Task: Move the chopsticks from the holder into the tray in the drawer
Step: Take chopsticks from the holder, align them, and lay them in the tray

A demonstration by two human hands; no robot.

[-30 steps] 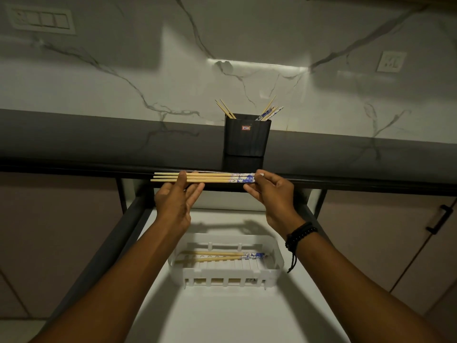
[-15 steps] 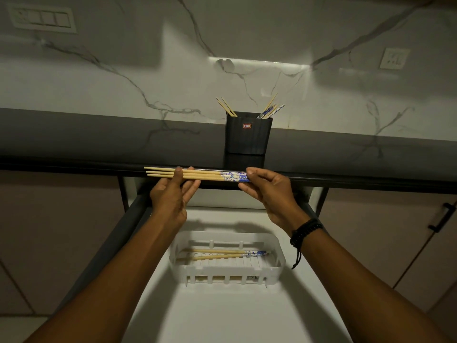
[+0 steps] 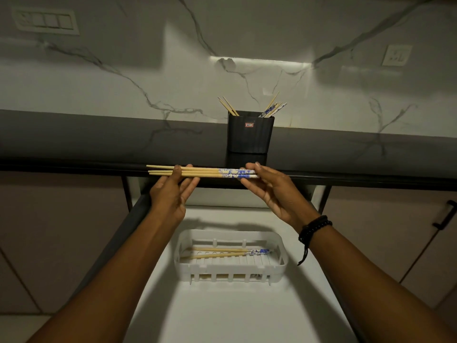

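Observation:
A bundle of wooden chopsticks with blue-and-white ends lies level in the air in front of the counter edge. My left hand pinches its plain end and my right hand grips the patterned end. Behind, a black holder stands on the dark counter with several chopsticks sticking out. Below my hands, a white slotted tray sits in the open drawer and holds a pair of chopsticks lying lengthwise.
The dark countertop runs across the view with a marble wall behind. The drawer's dark side rail slants down on the left. A cupboard door with a black handle is at the right.
Both hands have carried the chopstick bundle slightly left and up, keeping it level, and the view has shifted a little. The tray and holder stay as they were.

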